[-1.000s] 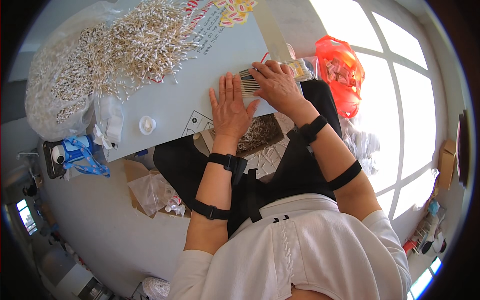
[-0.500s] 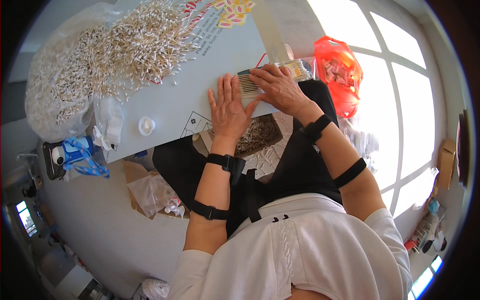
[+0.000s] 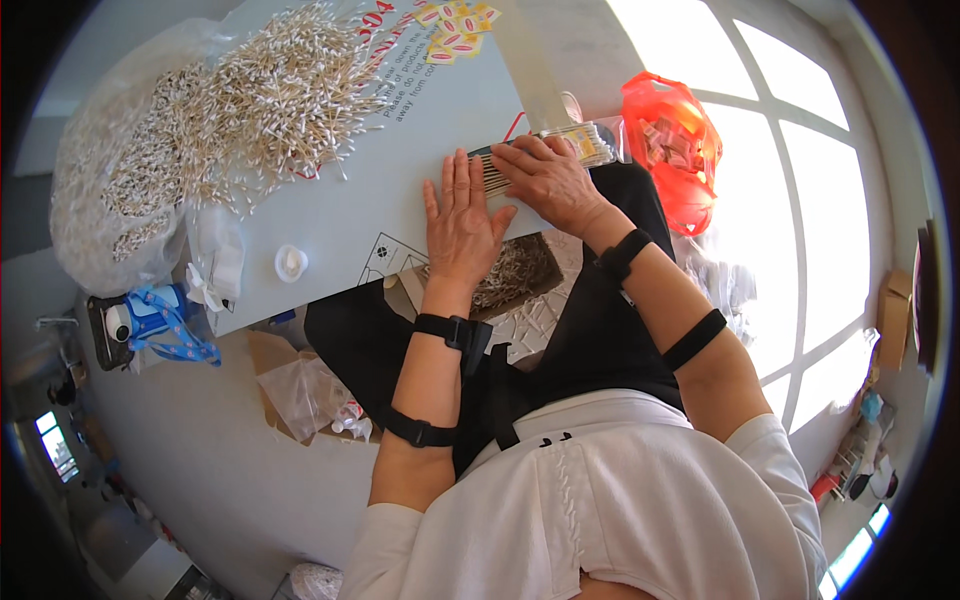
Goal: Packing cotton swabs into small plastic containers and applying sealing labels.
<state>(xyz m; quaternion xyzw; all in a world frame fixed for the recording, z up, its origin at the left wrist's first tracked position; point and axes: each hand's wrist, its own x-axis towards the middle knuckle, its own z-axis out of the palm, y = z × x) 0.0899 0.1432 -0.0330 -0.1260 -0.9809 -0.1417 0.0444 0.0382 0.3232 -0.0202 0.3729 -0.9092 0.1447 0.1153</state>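
Observation:
On the grey tabletop near its front edge, a row of cotton swabs (image 3: 492,178) lies side by side between my hands. My left hand (image 3: 463,225) rests flat against the left end of the row, its fingers stretched out and holding nothing. Across the swabs lies my right hand (image 3: 552,188), palm down, with its fingers extended over them. Just beyond the right hand is a clear bag (image 3: 606,143) with white swab tips and a yellow label in it. The right hand covers part of the row and the bag's near end.
A big heap of loose swabs (image 3: 290,90) spreads from a clear plastic sack (image 3: 75,190) on the left. Yellow-and-red labels (image 3: 455,35) lie at the back. A small white tub (image 3: 291,263) stands near the edge. A red bag (image 3: 680,150) is to the right; a swab-filled box (image 3: 545,262) sits below.
My right hand has shifted slightly left along the swabs, toward the left hand. The left hand stays flat in nearly the same place. The view has tilted a little.

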